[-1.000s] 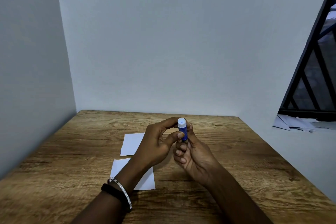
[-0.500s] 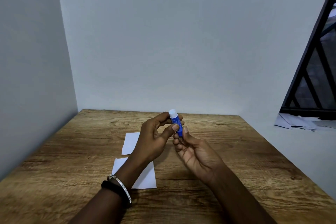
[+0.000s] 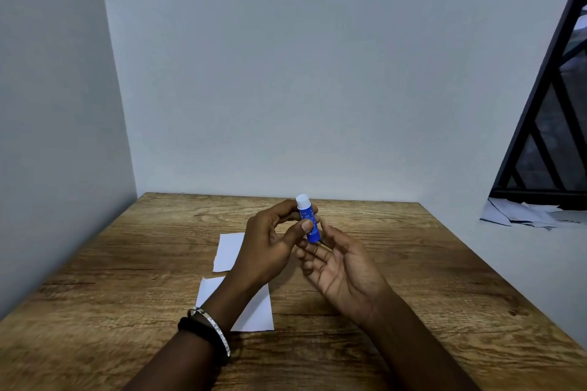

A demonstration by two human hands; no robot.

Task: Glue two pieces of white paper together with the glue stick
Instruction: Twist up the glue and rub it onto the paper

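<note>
A blue glue stick [image 3: 309,222] with a white cap on top stands nearly upright above the table. My left hand [image 3: 270,247] pinches its blue body between thumb and fingers. My right hand [image 3: 340,270] lies palm up just right of the stick, fingers spread, its fingertips at the stick's bottom end. Two pieces of white paper lie flat on the wooden table [image 3: 413,279]: the far piece [image 3: 227,251] and the near piece [image 3: 257,311], both partly hidden by my left hand and forearm.
Grey walls close the table at the back and left. A black-framed window [image 3: 552,124] stands at the right, with several loose paper scraps [image 3: 521,214] on the sill below it. Bracelets circle my left wrist.
My right hand has let go of the glue stick's lower part and opened palm up. My left hand keeps the stick, which has shifted slightly left and up.
</note>
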